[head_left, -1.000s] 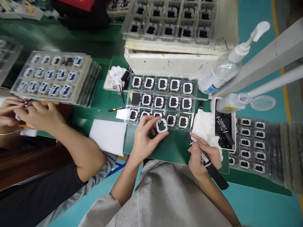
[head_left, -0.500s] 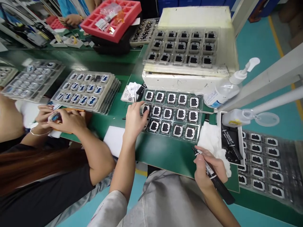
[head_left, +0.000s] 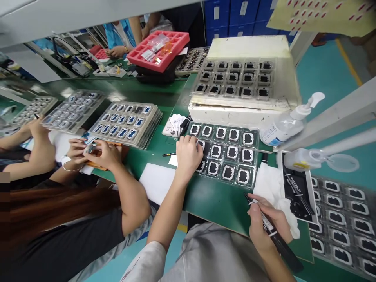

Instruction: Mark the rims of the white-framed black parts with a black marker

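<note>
My left hand (head_left: 188,156) is over the left side of a clear plastic tray (head_left: 255,172). Its fingers are curled onto a small black part with a white frame (head_left: 201,144) in the middle row; the hand hides much of that part and the cells at the tray's left end. Several similar parts (head_left: 232,152) fill rows of the tray. Lower right, my right hand (head_left: 268,223) is wrapped round a black marker (head_left: 279,243), its dark tip bare and pointing up-left, apart from the tray.
White tissue (head_left: 267,182) and an open box of markers (head_left: 296,192) lie to the right. Behind them stand a pump bottle (head_left: 284,125) and a smaller bottle (head_left: 302,156). A foam box (head_left: 229,113) bears another filled tray. At left, a co-worker's hands (head_left: 100,152) hold a small part.
The camera view has shifted, so everything sits lower and further right. My left hand has moved rightward over the tray, its spread fingers now curled. My right hand still holds the marker.
</note>
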Available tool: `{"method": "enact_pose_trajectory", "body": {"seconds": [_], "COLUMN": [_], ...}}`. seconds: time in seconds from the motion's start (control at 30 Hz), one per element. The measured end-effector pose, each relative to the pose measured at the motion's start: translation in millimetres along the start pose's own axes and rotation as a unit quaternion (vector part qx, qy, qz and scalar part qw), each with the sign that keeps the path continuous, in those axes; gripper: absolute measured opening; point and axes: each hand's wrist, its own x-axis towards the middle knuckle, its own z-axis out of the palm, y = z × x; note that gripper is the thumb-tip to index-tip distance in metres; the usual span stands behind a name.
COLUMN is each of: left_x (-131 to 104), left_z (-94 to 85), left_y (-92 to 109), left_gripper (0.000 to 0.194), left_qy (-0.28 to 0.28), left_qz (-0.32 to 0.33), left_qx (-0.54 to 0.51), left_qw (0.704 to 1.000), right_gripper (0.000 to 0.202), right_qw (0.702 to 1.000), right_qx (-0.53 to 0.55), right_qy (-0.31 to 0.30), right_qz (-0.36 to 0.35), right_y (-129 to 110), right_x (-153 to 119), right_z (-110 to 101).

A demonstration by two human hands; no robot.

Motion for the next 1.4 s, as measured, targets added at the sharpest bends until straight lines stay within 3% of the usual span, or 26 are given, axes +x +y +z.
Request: {"method": "enact_pose_trajectory", "body": {"seconds": [0.17,0.3,0.43,0.67,0.83,1.07,1.2,1.27,1.4], "left_x": [-7,-31,-75,-137,-151,-154,-159,-162,-167], "left_z": [-1.3,-19.0,-35.8,-35.8,-30.9,-31.8,-28.8,-26.3,-22.8], "left_y": [-3,7,27,62,78,83,84,84,82], "left_gripper": [0.015,0.022,0.021,0.027,0.032,0.027,0.045,0.058,0.052], "left_qy": [0.062,0.085,-0.025,-0.159,-0.177,-0.194,-0.220,-0.217,-0.194], "left_qz": [0.034,0.035,-0.078,-0.141,-0.188,-0.206,-0.215,-0.197,-0.169], "left_qx": [-0.111,-0.266,-0.460,-0.620,-0.650,-0.681,-0.720,-0.729,-0.690], "left_qw": [0.991,0.960,0.884,0.755,0.715,0.675,0.622,0.619,0.676], "right_gripper": [0.017,0.017,0.016,0.013,0.010,0.012,0.011,0.011,0.012], "right_qw": [1.000,1.000,1.000,1.000,0.999,0.994,0.990,0.987,0.984], "right_qx": [-0.003,0.000,-0.012,-0.020,-0.001,0.046,0.055,0.068,0.099], "right_qy": [-0.009,-0.010,0.004,-0.014,-0.042,-0.070,-0.073,-0.074,-0.071], "right_qz": [0.011,0.014,0.000,0.001,0.026,0.068,0.107,0.126,0.131], "right_y": [0,1,-3,-14,-18,-23,-25,-25,-23], "right_x": [-2,-2,-1,6,10,13,13,12,10], "right_z": [-2,-1,1,5,11,16,15,14,12]}}
